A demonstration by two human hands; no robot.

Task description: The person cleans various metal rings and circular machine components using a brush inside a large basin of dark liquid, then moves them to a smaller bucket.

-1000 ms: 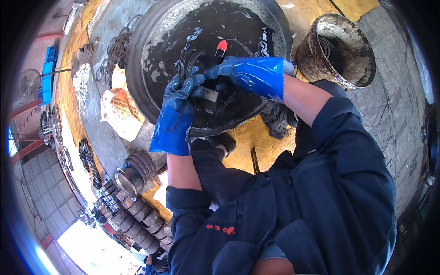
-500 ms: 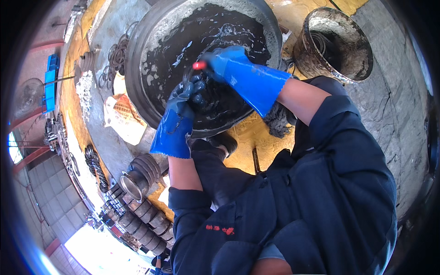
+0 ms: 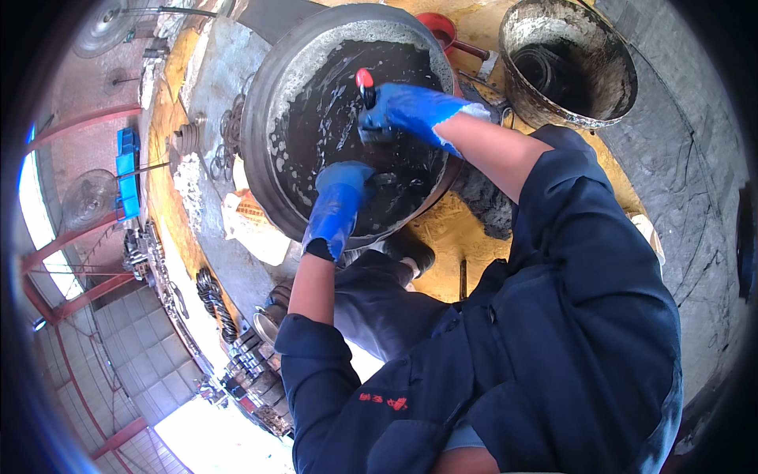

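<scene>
A large round tub [image 3: 259, 150] holds dark, foamy liquid. Over its right half, my right hand [image 3: 387, 110], in a long blue rubber glove, is closed round a tool with a red-and-black handle [image 3: 365, 81]. The red end points up and away; the tool's working end is hidden by the hand and blur. My left hand [image 3: 345, 178], gloved the same way, reaches into the near part of the liquid. Its fingers are under the dark surface and smeared, so whatever they might hold is hidden.
Right of the tub stands a stained, open metal bucket [image 3: 564, 63], with a red dipper [image 3: 438, 30] beside it. Left are a printed sack [image 3: 254, 225] and dark rings [image 3: 225, 138]. Dark rags [image 3: 485, 207] lie near my right knee; metal parts [image 3: 257, 359] are stacked lower left.
My hands, close together before, are now apart; the left has dipped into the liquid. The tool's red end has swung upward. The view has shifted, bringing the red dipper into sight.
</scene>
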